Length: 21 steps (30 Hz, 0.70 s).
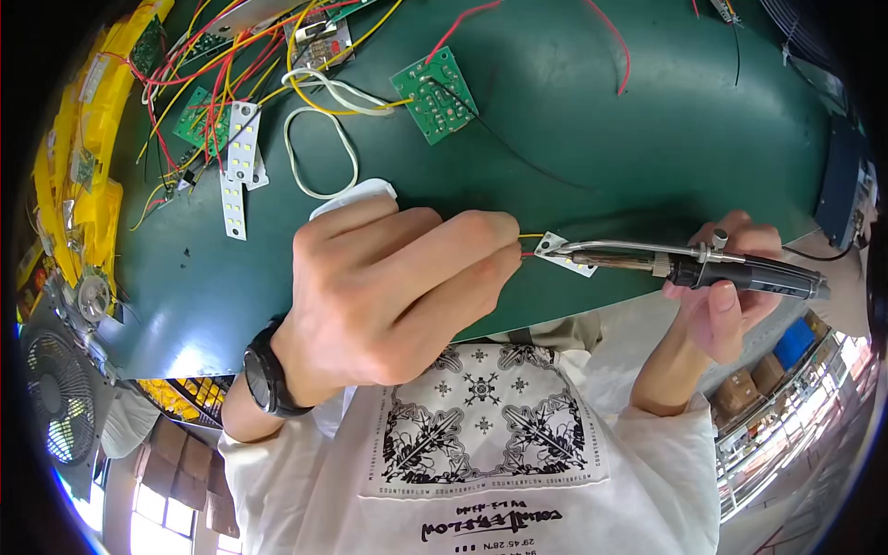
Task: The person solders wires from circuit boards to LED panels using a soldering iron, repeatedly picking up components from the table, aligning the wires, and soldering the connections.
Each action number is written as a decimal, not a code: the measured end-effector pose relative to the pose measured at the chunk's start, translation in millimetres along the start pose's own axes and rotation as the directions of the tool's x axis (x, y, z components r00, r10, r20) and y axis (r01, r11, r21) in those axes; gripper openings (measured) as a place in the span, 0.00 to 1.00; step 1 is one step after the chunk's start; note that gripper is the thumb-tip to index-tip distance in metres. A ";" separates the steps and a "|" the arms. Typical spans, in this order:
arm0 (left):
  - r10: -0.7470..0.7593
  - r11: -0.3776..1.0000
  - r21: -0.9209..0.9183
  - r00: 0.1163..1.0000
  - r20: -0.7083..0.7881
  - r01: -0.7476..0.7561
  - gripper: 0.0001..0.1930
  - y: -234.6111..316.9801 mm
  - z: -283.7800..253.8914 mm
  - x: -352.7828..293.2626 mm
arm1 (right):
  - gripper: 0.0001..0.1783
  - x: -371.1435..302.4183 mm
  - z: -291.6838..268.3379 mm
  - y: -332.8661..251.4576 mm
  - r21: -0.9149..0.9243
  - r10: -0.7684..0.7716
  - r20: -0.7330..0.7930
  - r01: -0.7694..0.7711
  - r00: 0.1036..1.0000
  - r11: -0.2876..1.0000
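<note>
My left hand, with a black watch on its wrist, is closed in a pinch. A yellow wire and a red wire come out from between its fingers. They reach a small white LED board lying near the table's front edge. In my right hand is a soldering iron with a black handle and a thin metal tube along its top. Its tip is over the left end of the LED board; whether it touches is hard to tell. A white object shows partly behind my left hand.
A green circuit board with wires lies at the far middle of the green table. Several white LED strips and tangled wires lie at the left, beside yellow bins. A dark blue box stands at the right edge.
</note>
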<state>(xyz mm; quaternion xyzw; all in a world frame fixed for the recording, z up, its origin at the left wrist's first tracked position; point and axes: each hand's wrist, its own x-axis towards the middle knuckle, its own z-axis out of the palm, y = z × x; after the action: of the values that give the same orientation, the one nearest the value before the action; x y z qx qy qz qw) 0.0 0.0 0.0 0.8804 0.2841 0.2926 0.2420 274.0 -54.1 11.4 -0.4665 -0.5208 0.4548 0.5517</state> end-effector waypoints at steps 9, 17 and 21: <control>0.020 1.000 0.011 1.000 0.013 -0.020 0.11 -0.3 -0.2 -1.2 | 0.20 -0.7 1.5 1.9 -0.027 -0.012 0.011 0.012 1.000 1.000; 0.022 0.999 0.023 1.000 0.000 -0.022 0.11 1.4 2.0 -0.4 | 0.18 0.3 -2.8 3.4 -0.052 -0.071 0.017 0.072 0.997 0.996; 0.018 0.999 0.034 1.000 0.011 -0.019 0.11 1.7 1.9 -0.1 | 0.18 -0.1 -4.4 3.8 -0.086 -0.076 0.011 0.076 0.997 0.993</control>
<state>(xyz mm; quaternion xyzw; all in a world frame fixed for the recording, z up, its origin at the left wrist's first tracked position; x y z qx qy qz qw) 1.8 -1.8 -0.4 0.8885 0.2795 0.2852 0.2259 278.3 -53.9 7.6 -0.4680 -0.5594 0.4123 0.5459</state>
